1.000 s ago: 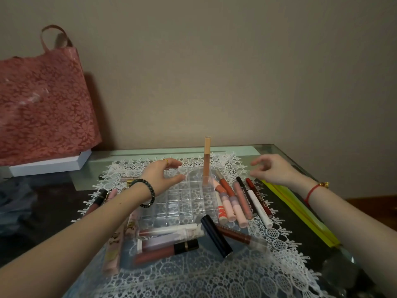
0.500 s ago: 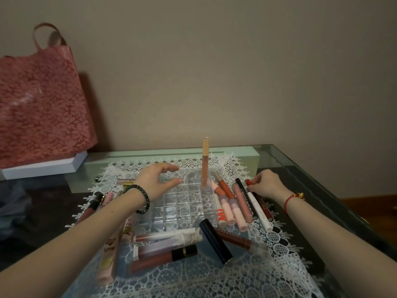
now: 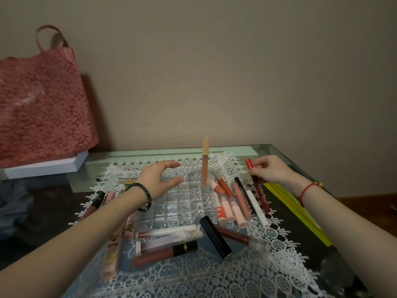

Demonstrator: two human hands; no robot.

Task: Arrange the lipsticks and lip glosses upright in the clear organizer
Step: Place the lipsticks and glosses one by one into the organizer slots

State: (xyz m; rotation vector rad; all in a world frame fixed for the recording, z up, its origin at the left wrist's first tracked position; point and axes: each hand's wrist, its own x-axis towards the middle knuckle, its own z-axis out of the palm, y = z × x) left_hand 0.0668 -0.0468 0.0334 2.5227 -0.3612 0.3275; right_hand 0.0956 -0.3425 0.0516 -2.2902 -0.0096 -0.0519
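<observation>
A clear gridded organizer sits on a white lace mat. One tall orange-capped lip gloss stands upright in its far right corner. My left hand rests on the organizer's far left edge, thumb and fingers spread around it. My right hand pinches the upper end of a dark red lip crayon, its red tip lifted and its lower end still among the row. Several lipsticks and glosses lie to the right of the organizer, more lie in front, and others lie on the left.
A red floral bag stands on a white box at the back left. A pale green flat box lies along the wall. Yellow strips lie at the glass table's right edge.
My right hand came down onto the row of tubes, took the dark red lip crayon and raised its far end. My left hand stayed on the organizer.
</observation>
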